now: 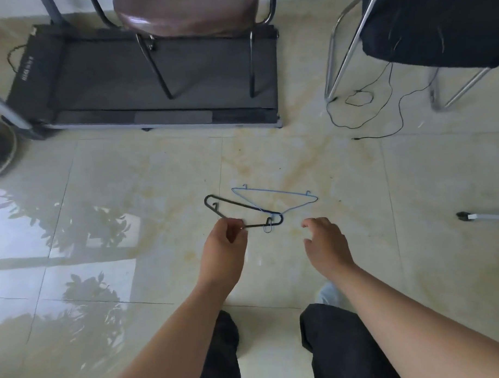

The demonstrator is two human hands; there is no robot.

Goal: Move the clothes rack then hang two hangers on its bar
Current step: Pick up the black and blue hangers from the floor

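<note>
Two hangers are lying overlapped on the floor [130,221], centre frame. Left hand [226,247] is pinching the black hanger [237,204] at its near edge, fingers closed on the wire. Blue hanger [274,191] is sitting just right, crossing the black one. Right hand [325,244] is hovering beside them, fingers loosely spread, touching nothing. Rack foot [481,216] is showing far right.

A home room: glossy tiled floor [130,221]; folded treadmill [142,79]; two chairs [185,13]; hangers [243,209] lying loose.
</note>
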